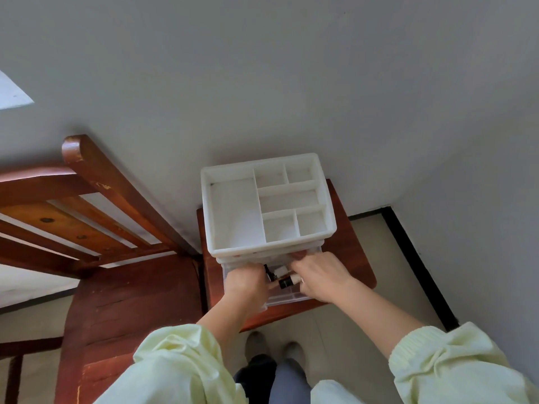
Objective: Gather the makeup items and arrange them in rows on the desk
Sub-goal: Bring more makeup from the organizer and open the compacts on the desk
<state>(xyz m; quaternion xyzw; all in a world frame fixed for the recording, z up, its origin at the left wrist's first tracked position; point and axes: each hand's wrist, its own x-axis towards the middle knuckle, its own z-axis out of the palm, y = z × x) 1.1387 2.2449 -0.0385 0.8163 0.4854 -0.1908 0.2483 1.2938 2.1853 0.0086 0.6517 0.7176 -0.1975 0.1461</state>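
- The makeup items lie in the pulled-out clear drawer (287, 298) of the white organizer (233, 217) on the wooden surface (355, 258), between both hands;
- the black-capped tube (287, 283) lies crosswise, long axis left to right; its cap points at the left hand (246, 282), its pale end meets the right hand (319, 277), which is nearer;
- the right hand seems to pinch that end; the left is curled into the drawer, its hold hidden.
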